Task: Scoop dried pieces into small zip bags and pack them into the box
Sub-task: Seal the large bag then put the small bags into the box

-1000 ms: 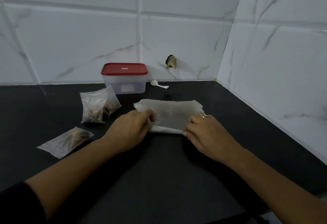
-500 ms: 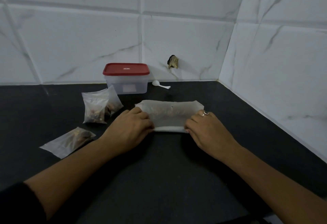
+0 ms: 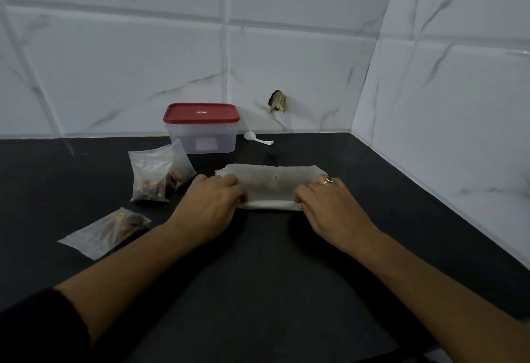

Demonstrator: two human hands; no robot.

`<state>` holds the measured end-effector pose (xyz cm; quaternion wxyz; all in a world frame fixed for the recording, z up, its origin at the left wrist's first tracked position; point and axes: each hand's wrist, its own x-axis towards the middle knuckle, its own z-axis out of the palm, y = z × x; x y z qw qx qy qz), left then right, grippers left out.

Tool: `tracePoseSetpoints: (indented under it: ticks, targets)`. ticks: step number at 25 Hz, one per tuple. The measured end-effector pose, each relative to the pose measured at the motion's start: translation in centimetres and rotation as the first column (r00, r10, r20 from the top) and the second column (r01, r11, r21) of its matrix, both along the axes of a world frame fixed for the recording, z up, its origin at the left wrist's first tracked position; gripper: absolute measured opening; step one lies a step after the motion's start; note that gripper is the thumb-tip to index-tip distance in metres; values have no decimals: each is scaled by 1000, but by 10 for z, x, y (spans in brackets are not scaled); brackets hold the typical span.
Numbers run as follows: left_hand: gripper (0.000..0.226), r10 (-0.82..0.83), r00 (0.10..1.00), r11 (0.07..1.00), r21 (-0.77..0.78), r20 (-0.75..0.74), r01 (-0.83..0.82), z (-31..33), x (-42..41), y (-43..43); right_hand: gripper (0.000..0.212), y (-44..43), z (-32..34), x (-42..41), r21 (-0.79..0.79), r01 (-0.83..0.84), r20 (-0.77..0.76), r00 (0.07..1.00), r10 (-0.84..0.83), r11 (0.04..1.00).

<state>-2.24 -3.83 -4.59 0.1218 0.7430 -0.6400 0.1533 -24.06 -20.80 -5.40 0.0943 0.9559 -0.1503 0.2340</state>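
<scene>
Wall (image 3: 143, 61): white marbled tile, meets in a corner at right.
Bench (image 3: 258, 291): black, carries everything below.
Left hand (image 3: 209, 205): grips the left end of the big bag (image 3: 272, 184), fingers curled over its top.
Right hand (image 3: 329, 207): grips the right end likewise, thumb at the near fold.
Big bag: translucent, folded over lengthwise, lies flat on the bench at centre; brown pieces show faintly inside.
Box (image 3: 202, 139): clear, closed by a red lid (image 3: 200, 112), stands against the wall behind the big bag, apart from it.
Small bags (image 3: 149, 176): two filled, upright and touching, left of the big bag and just in front of the box.
Third bag (image 3: 106, 232): filled, lies flat, nearer and further left.
Spoon (image 3: 256, 138): white, just right of the box.
Ring (image 3: 328, 180): on a right-hand finger.
</scene>
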Motion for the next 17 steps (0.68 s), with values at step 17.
tracePoseSetpoints:
  ticks: [17]
  targets:
    - [22,72,996,991,116,-46,-66,9,7,-20,11,-12,5,17,75,94,-108,990,-85,993]
